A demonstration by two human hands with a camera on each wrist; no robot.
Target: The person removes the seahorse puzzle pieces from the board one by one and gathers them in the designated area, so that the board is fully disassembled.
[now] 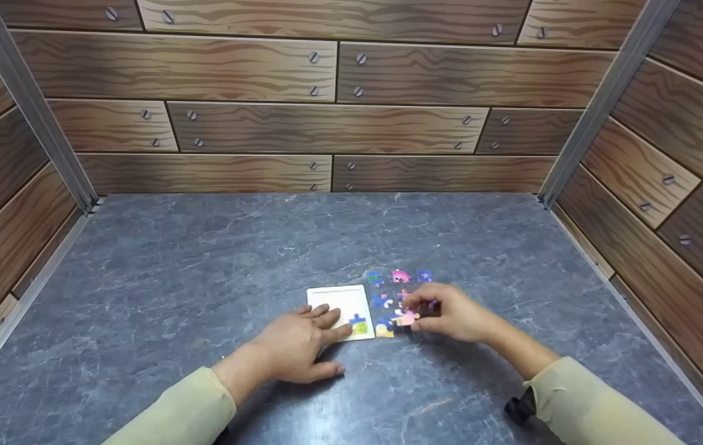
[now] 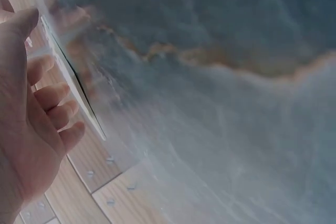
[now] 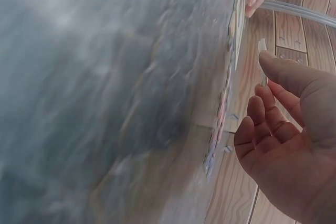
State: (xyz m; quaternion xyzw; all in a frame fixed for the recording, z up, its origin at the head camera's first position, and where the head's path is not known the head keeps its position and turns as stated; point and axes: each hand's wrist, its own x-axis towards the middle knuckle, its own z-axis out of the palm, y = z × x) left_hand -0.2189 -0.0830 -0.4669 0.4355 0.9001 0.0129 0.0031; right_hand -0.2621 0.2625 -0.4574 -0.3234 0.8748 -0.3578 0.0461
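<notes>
My left hand (image 1: 296,343) lies with spread fingers over a white puzzle tray (image 1: 337,300). Its index fingertip is at a blue and yellow jigsaw piece (image 1: 359,326) in the tray's near right corner. Just right of the tray, my right hand (image 1: 453,312) pinches a pink jigsaw piece (image 1: 406,318) between thumb and finger. In the right wrist view that piece (image 3: 262,61) appears edge-on, raised off the table. The left wrist view shows the tray (image 2: 79,90) edge-on beside the fingers.
Several loose jigsaw pieces lie in rows right of the tray, among them a pink one (image 1: 400,276), a purple star one (image 1: 424,275) and a yellow one (image 1: 383,329). Wood-patterned walls (image 1: 252,127) enclose the grey marbled table (image 1: 203,247) at the back and sides.
</notes>
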